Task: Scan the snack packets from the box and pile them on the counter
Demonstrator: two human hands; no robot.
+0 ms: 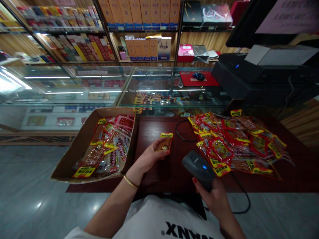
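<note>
My left hand (149, 155) is closed on a small snack packet (165, 143) with a yellow and red border, held above the dark wooden table. In my right hand (214, 196) is a black barcode scanner (198, 167) with a blue light, its head tilted toward the packet. A cardboard box (72, 149) with several snack packets in it stands to the left of my left hand. On the right of the table lies a loose pile of similar snack packets (231, 142), close to the scanner. The fingers around the scanner's handle are partly hidden.
A dark red-brown table (153, 127) carries the box and the pile. The scanner's black cable (245, 210) loops at its front edge. Behind stand a glass counter (154, 79), a red mouse pad (186, 79) with a mouse (198, 76), and a monitor (245, 25).
</note>
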